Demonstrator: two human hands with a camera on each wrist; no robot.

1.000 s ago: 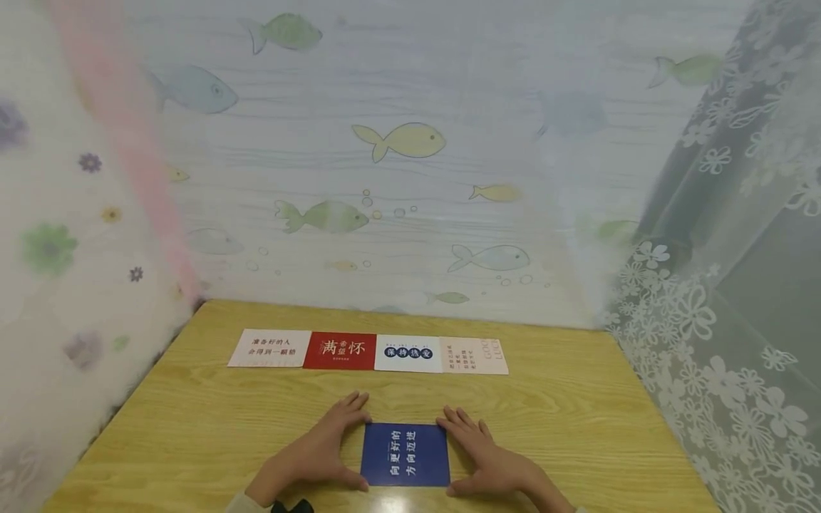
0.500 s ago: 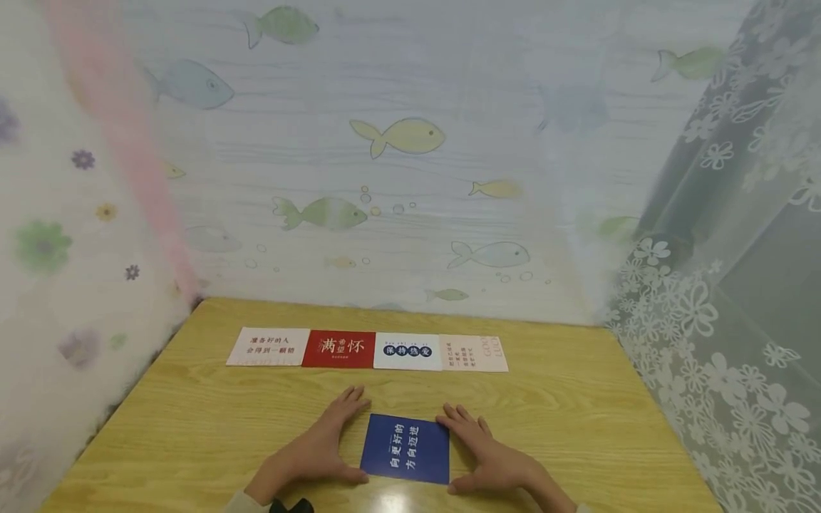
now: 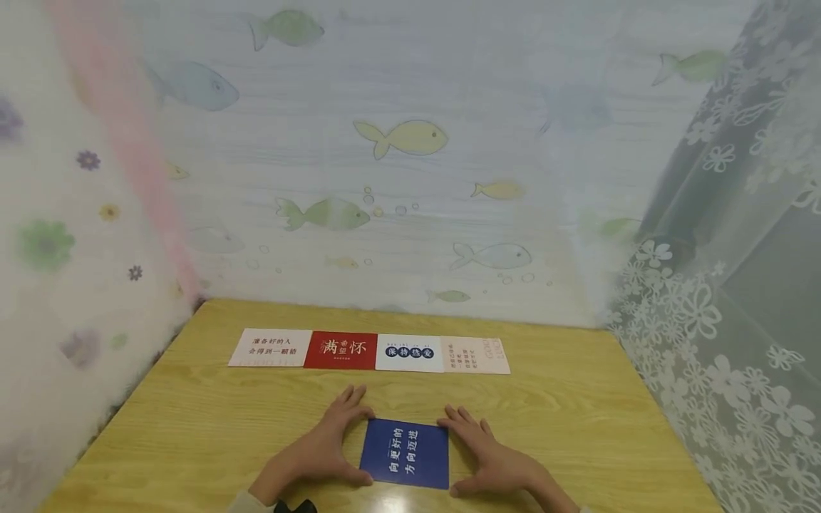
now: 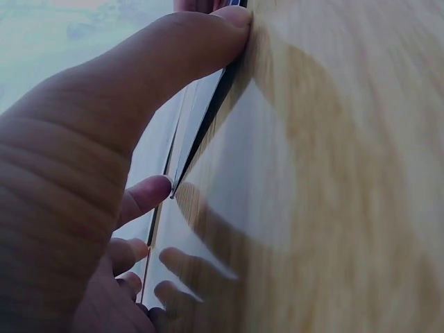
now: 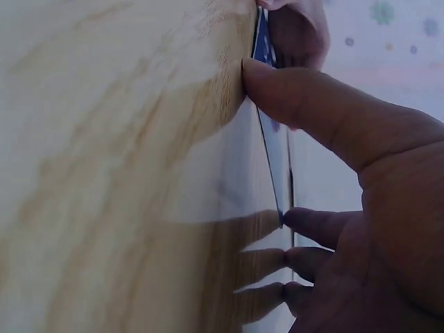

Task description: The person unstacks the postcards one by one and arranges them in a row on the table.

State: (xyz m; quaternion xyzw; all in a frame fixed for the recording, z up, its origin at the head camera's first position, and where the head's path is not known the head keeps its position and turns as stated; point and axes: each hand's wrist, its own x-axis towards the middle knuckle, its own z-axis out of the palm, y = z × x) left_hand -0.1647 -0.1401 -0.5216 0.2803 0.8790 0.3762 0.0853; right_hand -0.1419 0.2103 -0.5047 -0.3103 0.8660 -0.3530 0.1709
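Note:
A blue card (image 3: pixel 405 454) with white characters lies at the front of the wooden table, between the two hands. My left hand (image 3: pixel 318 449) is at its left side, thumb at the near corner and index fingertip at the far one. My right hand (image 3: pixel 490 456) spans the right side in the same way, fingers spread. In the left wrist view the card (image 4: pixel 199 118) appears almost edge-on, with the thumb (image 4: pixel 187 45) across its near part. The right wrist view shows the card's thin edge (image 5: pixel 272 149) meeting the index fingertip. Both palms face inward.
A row of cards runs across the far part of the table (image 3: pixel 564 406): a pale one (image 3: pixel 271 358), a red one (image 3: pixel 340 362), a white one (image 3: pixel 409 363) and a pale pink one (image 3: pixel 476 365). Fish-patterned fabric (image 3: pixel 410 285) hangs behind; lace (image 3: pixel 705 370) borders the right.
The blue card has turned slightly clockwise, its left side first shifting away and then a little back toward the person. The left index finger now reaches its far corner. The right hand barely moved.

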